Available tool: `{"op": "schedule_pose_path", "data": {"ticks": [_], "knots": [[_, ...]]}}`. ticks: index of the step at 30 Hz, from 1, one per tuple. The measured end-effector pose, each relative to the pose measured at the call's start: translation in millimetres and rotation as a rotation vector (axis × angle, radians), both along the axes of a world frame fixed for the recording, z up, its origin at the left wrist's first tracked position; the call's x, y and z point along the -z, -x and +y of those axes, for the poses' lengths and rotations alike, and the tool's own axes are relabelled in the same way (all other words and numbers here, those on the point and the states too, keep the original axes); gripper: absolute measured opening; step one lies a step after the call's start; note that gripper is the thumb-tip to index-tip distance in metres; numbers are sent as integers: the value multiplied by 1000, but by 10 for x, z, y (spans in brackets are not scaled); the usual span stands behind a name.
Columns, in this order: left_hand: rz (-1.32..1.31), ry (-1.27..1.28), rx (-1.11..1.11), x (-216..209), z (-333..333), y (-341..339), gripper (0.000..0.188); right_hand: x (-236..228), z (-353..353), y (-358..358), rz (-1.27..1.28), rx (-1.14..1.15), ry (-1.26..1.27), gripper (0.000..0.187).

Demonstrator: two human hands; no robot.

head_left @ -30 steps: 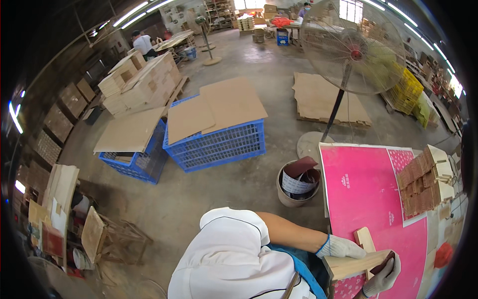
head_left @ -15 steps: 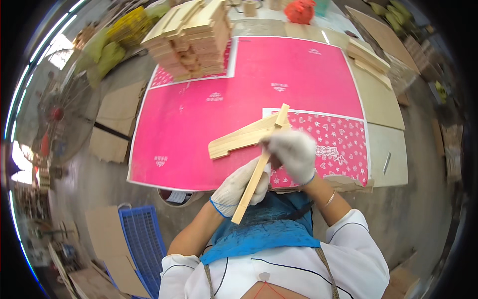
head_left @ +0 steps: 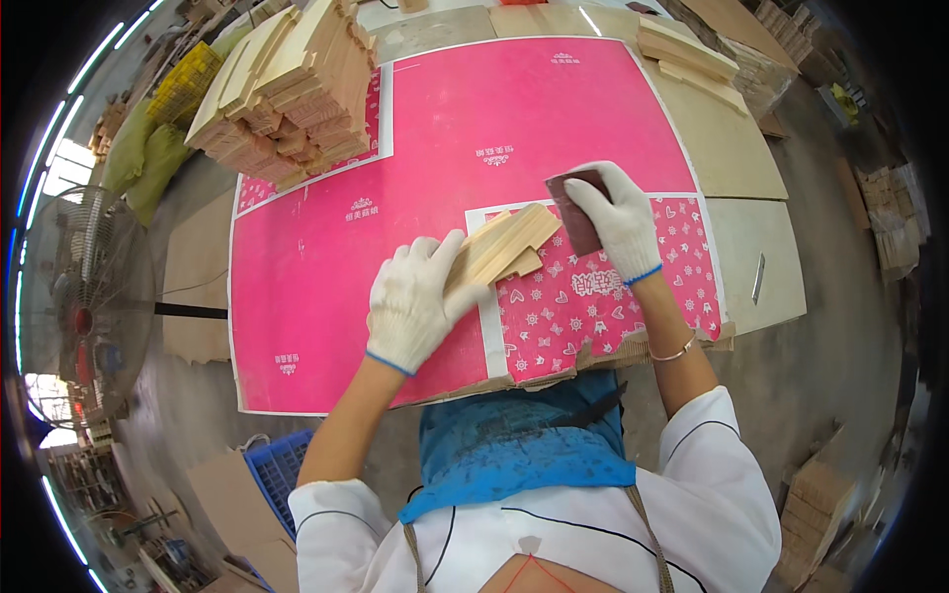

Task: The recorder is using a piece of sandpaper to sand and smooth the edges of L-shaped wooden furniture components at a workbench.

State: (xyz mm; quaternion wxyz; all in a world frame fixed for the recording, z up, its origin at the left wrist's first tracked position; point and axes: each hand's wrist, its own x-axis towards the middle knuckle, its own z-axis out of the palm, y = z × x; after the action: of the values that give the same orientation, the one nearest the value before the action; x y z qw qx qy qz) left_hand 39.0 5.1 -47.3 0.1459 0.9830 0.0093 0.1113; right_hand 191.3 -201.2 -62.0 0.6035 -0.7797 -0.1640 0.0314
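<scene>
My left hand [head_left: 415, 296], in a white knitted glove with a blue cuff edge, is closed round the near left end of some pale wooden pieces [head_left: 504, 247]. The pieces lie together over the pink table covering, one partly beneath another, with their left ends hidden by my fingers. Between the thumb and fingers of my gloved right hand [head_left: 623, 217] is a dark brown sheet of sandpaper [head_left: 581, 222]. It is held just right of the wood's far end, apart from it.
A tall stack of shaped wooden pieces [head_left: 306, 99] stands at the table's far left. More wooden pieces [head_left: 687, 54] lie at the far right, and a thin blade-like metal strip [head_left: 758, 278] near the right edge. A fan [head_left: 84, 306] stands left of the table.
The wooden strip held near my body now lies with the other wood on the table. My left hand has moved forward and left onto it; my right has moved forward, with the sandpaper now plainly visible.
</scene>
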Motion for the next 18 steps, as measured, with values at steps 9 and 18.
{"op": "schedule_pose_path", "data": {"ticks": [9, 18], "knots": [[-13, -128, -112, 281, -149, 42, 69, 203, 467, -167, -270, -173, 650, 29], [-58, -170, -133, 288, -123, 88, 65, 442, -269, 203, -17, 22, 511, 34]]}}
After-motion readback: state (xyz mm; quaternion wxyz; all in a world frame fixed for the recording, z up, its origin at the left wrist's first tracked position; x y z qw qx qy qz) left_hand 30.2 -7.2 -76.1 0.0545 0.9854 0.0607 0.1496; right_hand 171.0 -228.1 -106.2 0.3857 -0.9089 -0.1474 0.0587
